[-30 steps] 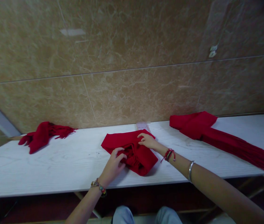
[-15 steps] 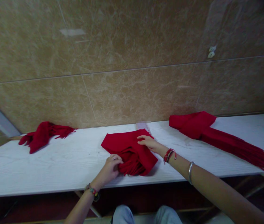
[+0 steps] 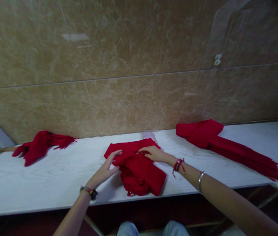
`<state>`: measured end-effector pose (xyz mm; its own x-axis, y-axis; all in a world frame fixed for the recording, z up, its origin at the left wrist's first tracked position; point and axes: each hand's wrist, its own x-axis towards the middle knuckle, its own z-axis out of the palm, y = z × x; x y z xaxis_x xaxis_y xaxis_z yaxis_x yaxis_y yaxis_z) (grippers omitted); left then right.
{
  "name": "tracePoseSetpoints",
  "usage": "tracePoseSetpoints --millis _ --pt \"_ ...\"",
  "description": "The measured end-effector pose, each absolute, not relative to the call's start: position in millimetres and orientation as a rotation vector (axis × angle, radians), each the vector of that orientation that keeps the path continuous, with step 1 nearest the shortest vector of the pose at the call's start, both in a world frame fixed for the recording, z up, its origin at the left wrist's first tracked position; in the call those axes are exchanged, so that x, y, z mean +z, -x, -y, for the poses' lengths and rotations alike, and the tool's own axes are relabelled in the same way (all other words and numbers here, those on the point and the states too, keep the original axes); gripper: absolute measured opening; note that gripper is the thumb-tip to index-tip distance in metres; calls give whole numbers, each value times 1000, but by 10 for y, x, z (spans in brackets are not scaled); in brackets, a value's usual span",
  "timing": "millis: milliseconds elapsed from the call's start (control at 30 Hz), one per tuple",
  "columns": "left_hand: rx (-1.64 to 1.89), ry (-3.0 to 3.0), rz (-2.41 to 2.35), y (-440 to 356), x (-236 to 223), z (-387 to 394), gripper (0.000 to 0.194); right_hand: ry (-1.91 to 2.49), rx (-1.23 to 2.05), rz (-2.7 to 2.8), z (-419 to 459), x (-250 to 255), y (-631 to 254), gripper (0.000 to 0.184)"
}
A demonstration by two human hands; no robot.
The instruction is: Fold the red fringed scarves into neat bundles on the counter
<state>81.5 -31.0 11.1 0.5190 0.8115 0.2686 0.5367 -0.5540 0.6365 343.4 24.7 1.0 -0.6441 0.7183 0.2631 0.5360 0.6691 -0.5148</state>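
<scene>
- Left hand (image 3: 104, 170): spread, thumb apart from its fingers.
- Left forearm (image 3: 73, 209): slants down-left behind those fingers.
- Right hand (image 3: 155, 154): back upward, fingers slightly bent, tips toward the left fingers.
- Right forearm (image 3: 224, 195): slants down-right behind its fingers.

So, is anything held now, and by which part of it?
It cannot be told. The right hand touches the middle red scarf at its far side; the left hand, spread open, is at its left edge.

Near the white desk's (image 3: 62, 183) back left corner lies a crumpled red scarf (image 3: 39, 147). Midway along, a bunched red scarf (image 3: 136, 164) nearly reaches the front edge, a pale slip (image 3: 148, 134) behind it. Farther right, a fringed red scarf (image 3: 222, 147) slants from near the back edge.
</scene>
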Motion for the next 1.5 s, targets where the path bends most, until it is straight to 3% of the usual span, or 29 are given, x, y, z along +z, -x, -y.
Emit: tracePoseSetpoints --millis 133,300,367,500,600,800,1000,1100,1233,1400,1500 --pt "389 -2491 -1235 -884 80 -89 60 1015 149 2841 -374 140 -3384 48" --pt "60 -2592 -1332 -838 -166 -248 49 1138 -216 3179 -472 372 -3335 24" --pt "49 -2641 -1355 -785 -248 -223 47 1112 -186 3228 -493 422 -3357 26" --pt "36 -2667 -1367 -760 -306 -194 46 1035 64 3210 -494 407 -3325 48" --pt "18 -2668 -1375 -790 -288 -191 46 1073 32 3262 -490 366 -3185 56" --pt "-39 -2713 -1402 -806 -216 -133 46 1177 -95 3319 -510 501 -3077 27" --pt "76 -2735 -1337 -743 -268 -143 46 1243 -437 2972 -474 841 -4112 17" --pt "159 -2699 -1309 -724 -309 -172 44 1422 -304 2686 -453 902 -4792 21" --pt "322 -2610 -1293 -852 -146 -213 46 1556 193 2428 -454 853 -5093 28" --pt "874 -2225 -1253 -1334 430 -207 45 1185 511 2307 -523 948 -4345 30" --pt "901 -1720 -1061 -1591 641 -147 48 1059 463 2342 -490 1103 -3741 20"
